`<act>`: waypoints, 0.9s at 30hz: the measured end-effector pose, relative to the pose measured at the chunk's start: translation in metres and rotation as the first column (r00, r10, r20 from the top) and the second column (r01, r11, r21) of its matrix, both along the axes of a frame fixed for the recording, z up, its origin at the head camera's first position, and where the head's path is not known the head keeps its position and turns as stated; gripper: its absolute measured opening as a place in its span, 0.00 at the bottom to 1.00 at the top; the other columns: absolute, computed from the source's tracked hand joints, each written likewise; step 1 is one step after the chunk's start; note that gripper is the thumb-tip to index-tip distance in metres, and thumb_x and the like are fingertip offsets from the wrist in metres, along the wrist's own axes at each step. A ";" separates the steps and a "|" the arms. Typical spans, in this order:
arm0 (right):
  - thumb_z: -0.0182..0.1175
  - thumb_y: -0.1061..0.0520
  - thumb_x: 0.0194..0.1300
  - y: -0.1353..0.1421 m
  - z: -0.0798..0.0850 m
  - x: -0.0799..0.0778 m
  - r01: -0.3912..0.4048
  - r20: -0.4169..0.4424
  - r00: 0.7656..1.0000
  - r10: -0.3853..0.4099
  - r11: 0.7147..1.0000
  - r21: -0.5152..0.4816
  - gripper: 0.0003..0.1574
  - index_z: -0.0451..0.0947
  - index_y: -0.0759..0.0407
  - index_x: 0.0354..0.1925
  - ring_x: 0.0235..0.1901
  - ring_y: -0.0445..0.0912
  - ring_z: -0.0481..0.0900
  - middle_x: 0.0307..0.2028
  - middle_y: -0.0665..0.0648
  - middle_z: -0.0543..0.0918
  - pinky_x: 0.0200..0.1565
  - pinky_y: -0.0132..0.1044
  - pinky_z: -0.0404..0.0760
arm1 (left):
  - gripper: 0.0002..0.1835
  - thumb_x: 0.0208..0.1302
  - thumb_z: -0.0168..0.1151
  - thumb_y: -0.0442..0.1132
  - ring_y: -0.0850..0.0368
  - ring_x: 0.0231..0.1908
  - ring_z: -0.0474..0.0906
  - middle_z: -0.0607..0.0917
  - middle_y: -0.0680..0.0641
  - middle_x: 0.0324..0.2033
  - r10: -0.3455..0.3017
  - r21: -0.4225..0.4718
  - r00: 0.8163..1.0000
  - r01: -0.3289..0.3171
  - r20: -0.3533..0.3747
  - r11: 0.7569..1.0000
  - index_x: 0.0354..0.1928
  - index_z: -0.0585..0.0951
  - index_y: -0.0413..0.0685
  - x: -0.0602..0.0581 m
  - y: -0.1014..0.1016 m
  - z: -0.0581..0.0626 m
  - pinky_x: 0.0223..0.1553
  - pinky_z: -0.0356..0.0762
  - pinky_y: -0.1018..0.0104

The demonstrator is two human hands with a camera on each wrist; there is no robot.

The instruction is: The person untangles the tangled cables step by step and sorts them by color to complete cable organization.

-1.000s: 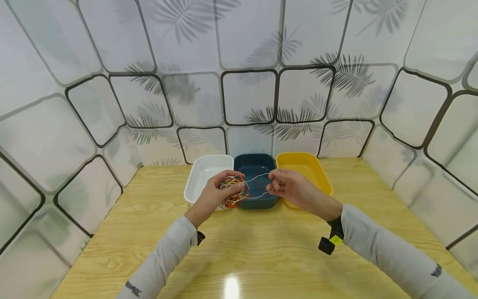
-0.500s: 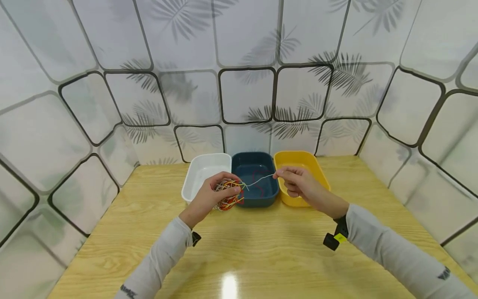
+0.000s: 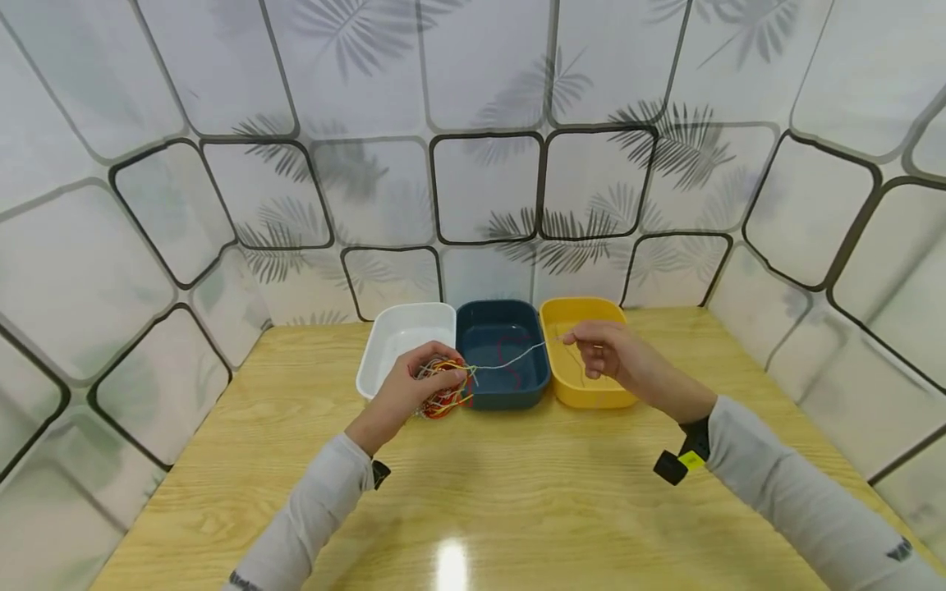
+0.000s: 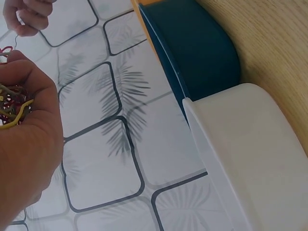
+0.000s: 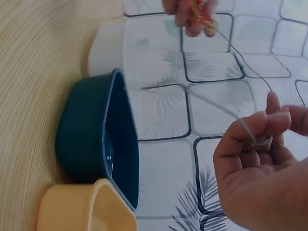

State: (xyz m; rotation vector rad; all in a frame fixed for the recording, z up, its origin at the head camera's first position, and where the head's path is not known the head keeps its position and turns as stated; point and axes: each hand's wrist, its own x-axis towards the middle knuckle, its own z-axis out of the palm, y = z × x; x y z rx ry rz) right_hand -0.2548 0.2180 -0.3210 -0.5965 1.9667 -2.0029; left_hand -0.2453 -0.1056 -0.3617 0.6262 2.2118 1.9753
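Note:
My left hand (image 3: 402,390) grips a tangled bundle of coloured strings (image 3: 442,400), mostly red, yellow and white. One pale string (image 3: 517,359) runs from the bundle to my right hand (image 3: 624,361), which pinches it between thumb and forefinger. The strand sags slightly across the dark blue bin (image 3: 504,402). In the right wrist view, a loop of that string (image 5: 248,132) lies over the curled fingers. Part of the bundle is hidden behind the left thumb. A thin red strand (image 3: 510,338) shows inside the blue bin.
A white bin (image 3: 367,369), the blue bin and a yellow bin (image 3: 591,398) stand side by side on the wooden table (image 3: 510,492). A patterned curtain (image 3: 488,189) rises behind them. Both wrists wear small black devices.
My right hand has moved right, from over the blue bin to over the yellow one, drawing out the pale string. My left hand has shifted slightly left with the bundle.

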 end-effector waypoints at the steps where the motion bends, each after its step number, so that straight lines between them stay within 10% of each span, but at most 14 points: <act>1: 0.45 0.49 0.72 0.003 0.002 -0.001 0.014 0.024 1.000 -0.013 1.000 -0.025 0.16 0.77 0.54 0.37 0.21 0.46 0.53 0.23 0.51 0.62 0.29 0.35 0.63 | 0.24 0.55 0.64 0.51 0.46 0.43 0.76 0.78 0.43 0.44 0.002 0.001 1.000 -0.002 0.006 1.000 0.49 0.75 0.45 0.000 -0.001 0.000 0.43 0.74 0.54; 10: 0.45 0.50 0.71 0.024 0.013 -0.006 0.079 0.129 0.989 -0.067 0.992 -0.094 0.16 0.78 0.53 0.38 0.22 0.43 0.55 0.25 0.49 0.67 0.28 0.33 0.64 | 0.21 0.54 0.65 0.52 0.46 0.44 0.76 0.79 0.44 0.45 0.019 -0.008 0.999 -0.018 0.033 1.000 0.47 0.76 0.51 0.000 -0.004 -0.002 0.42 0.74 0.53; 27: 0.52 0.45 0.66 0.035 -0.004 -0.031 0.253 -0.054 0.967 -0.248 0.952 0.172 0.33 0.67 0.67 0.60 0.48 0.45 0.77 0.47 0.50 0.80 0.52 0.42 0.70 | 0.21 0.61 0.57 0.55 0.46 0.38 0.76 0.80 0.43 0.40 -0.101 -0.068 0.995 0.100 -0.010 0.993 0.47 0.77 0.49 0.000 0.011 0.005 0.39 0.73 0.48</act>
